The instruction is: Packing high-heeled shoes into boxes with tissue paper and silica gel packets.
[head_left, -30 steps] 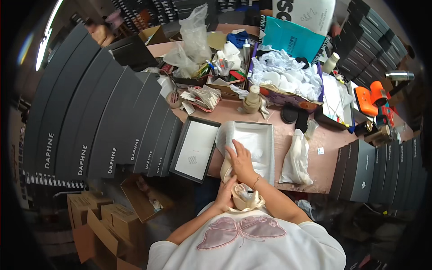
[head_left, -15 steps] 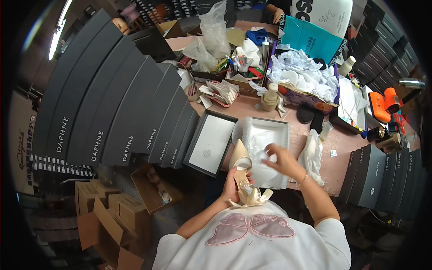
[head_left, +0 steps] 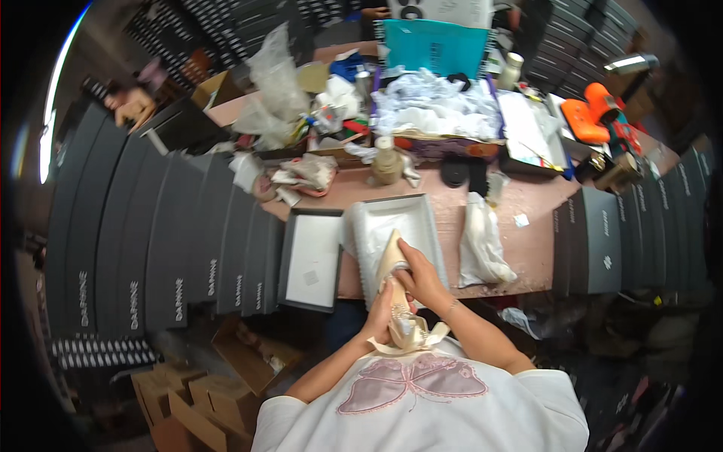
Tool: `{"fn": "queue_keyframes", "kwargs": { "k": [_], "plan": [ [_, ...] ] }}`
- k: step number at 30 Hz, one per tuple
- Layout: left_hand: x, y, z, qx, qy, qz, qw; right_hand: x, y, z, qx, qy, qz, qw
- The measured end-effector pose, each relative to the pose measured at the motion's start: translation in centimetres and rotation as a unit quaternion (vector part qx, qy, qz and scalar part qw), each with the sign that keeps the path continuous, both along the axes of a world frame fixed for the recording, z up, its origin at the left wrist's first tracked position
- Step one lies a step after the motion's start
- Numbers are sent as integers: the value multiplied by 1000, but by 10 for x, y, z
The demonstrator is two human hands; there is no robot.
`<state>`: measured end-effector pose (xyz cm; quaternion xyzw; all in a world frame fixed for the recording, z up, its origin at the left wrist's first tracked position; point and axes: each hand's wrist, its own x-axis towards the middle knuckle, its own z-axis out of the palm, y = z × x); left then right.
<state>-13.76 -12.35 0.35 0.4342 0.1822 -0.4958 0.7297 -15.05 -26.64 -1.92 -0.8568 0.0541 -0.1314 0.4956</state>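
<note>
A cream pointed-toe shoe [head_left: 391,258] with a satin ribbon bow [head_left: 428,340] and beaded trim is held close to my chest, its toe pointing away from me. My left hand [head_left: 379,315] is wrapped round the middle of the shoe from the left. On the toe part, my right hand [head_left: 423,277] grips from the right, with fingers bent at the shoe's opening; the fingertips are partly hidden. Just beyond the shoe lies an open shoe box [head_left: 431,220] lined with white tissue paper. Left of it rests a dark-edged box lid [head_left: 310,258], white inside.
Tall stacks of dark shoe boxes stand at left [head_left: 162,241] and right [head_left: 595,233]. White cloth [head_left: 482,241] lies right of the open box. Behind are a bottle [head_left: 386,164], a purple bin of crumpled paper [head_left: 444,143] and an orange tool [head_left: 586,120]. Cardboard cartons [head_left: 218,399] sit lower left.
My right hand has come down and left from above the open box onto the shoe's toe. The left hand keeps its hold. My view has swung right.
</note>
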Motion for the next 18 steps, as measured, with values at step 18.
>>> {"fn": "queue_keyframes", "kwargs": {
  "k": [18],
  "plan": [
    [7,-12,-10,19,-411,-112,904,-73,-134,-25,-11,137,-214,967]
  ]
}}
